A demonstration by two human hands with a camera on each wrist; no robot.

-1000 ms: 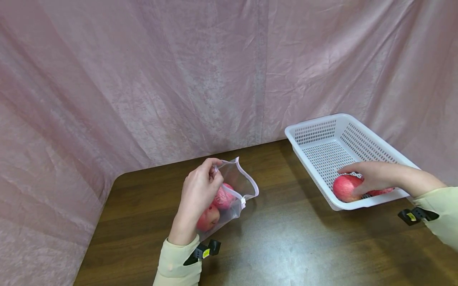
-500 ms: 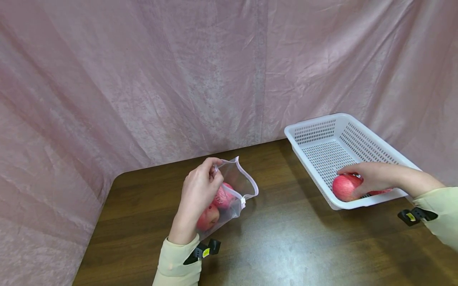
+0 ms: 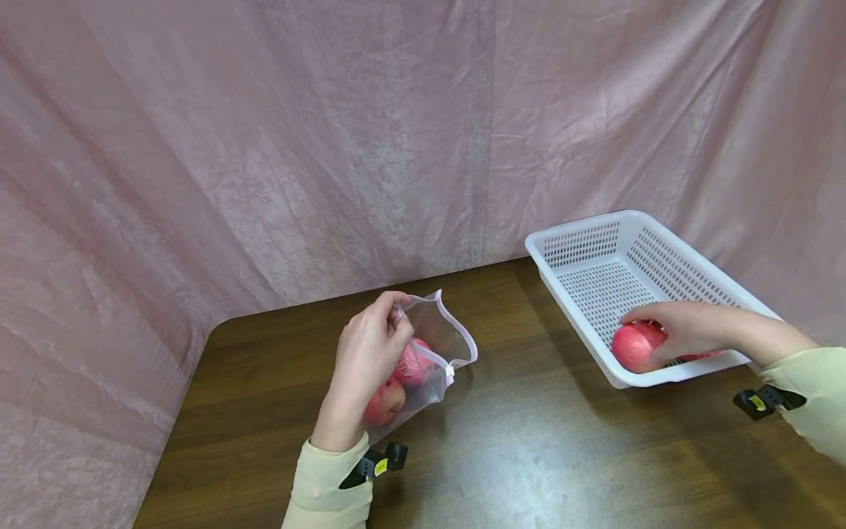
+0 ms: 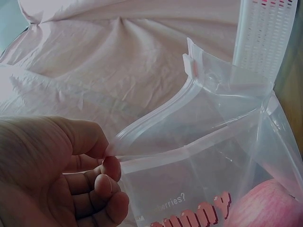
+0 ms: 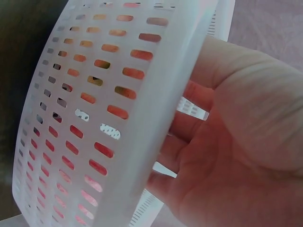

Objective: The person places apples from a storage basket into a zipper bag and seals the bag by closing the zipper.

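My left hand (image 3: 370, 353) pinches the rim of a clear zip bag (image 3: 444, 327) between thumb and forefinger. The bag's mouth gapes, with a slider at one corner. Two red apples show inside, an upper apple (image 3: 415, 364) and a lower apple (image 3: 385, 404). Over at the right, my right hand (image 3: 694, 327) reaches into a white basket (image 3: 573, 312) and grips a red apple (image 3: 636, 347), thumb on the near side and fingers over the far side. Another apple (image 3: 700, 356) lies partly hidden under that hand. In the right wrist view the slotted basket wall (image 5: 94, 113) hides the fingertips.
A brown wooden table (image 3: 515, 441) carries the bag and basket, with a stretch of tabletop between them. Pink cloth (image 3: 370, 147) hangs behind the table and along its left side. The basket's raised rim stands around the right hand.
My right hand and the gripped apple have shifted very slightly left inside the basket. The left hand and the bag look unmoved.
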